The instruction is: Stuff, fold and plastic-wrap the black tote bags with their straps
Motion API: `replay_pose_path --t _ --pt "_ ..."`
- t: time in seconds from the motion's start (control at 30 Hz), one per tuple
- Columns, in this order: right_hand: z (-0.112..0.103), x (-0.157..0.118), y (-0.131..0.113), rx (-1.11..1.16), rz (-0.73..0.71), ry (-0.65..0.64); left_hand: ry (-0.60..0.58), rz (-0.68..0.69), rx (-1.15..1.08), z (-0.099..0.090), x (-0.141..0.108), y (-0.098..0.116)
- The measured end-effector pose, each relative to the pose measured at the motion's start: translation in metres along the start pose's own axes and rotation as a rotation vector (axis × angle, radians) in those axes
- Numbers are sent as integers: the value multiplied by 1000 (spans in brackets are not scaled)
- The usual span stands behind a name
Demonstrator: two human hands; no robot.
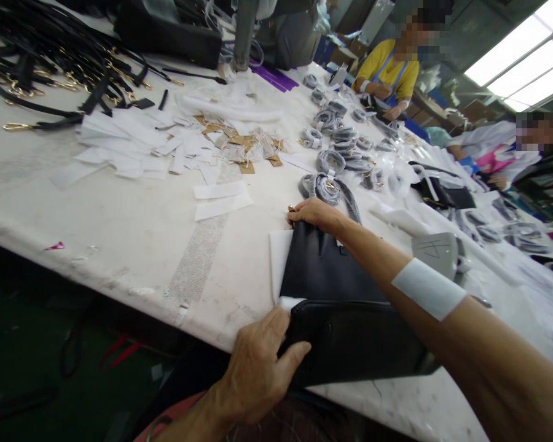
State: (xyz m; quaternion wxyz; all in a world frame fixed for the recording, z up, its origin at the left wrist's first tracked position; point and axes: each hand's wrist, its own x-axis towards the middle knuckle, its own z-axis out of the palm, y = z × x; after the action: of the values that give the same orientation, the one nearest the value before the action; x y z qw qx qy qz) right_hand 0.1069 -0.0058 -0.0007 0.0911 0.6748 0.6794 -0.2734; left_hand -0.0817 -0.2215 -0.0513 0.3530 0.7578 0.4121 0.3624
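Observation:
A black leather bag [354, 337] lies on the white table [133, 239] at its front edge, with white sheet material [280, 261] showing along its left side. My left hand [262, 362] grips the bag's lower left corner, thumb over the dark side and the other fingers partly hidden behind it. At the bag's far left corner, by a small gold metal piece [290, 209], my right hand [316, 213] has its fingers closed on the bag's edge. A pale patch [428, 288] is on my right forearm, which crosses above the bag.
Black straps with gold clasps [74, 80] pile up at the far left. White paper strips [124, 141] and brown tags [244, 147] lie mid-table. Wrapped coiled straps [330, 162] spread behind the bag. Two people [387, 73] work across the table; a grey object [435, 253] stands right.

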Motion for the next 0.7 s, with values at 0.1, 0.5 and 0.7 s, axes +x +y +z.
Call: replay_pose_path --t 0.1,0.5,0.7 --pt "-1 -3 -2 -29 -22 -1 -42 -60 -31 -10 -5 0" --pt "-48 -108 16 102 -26 395 -161 -222 490 -13 40 4" --pt "0 -247 100 290 265 471 -177 -210 709 -16 73 10"
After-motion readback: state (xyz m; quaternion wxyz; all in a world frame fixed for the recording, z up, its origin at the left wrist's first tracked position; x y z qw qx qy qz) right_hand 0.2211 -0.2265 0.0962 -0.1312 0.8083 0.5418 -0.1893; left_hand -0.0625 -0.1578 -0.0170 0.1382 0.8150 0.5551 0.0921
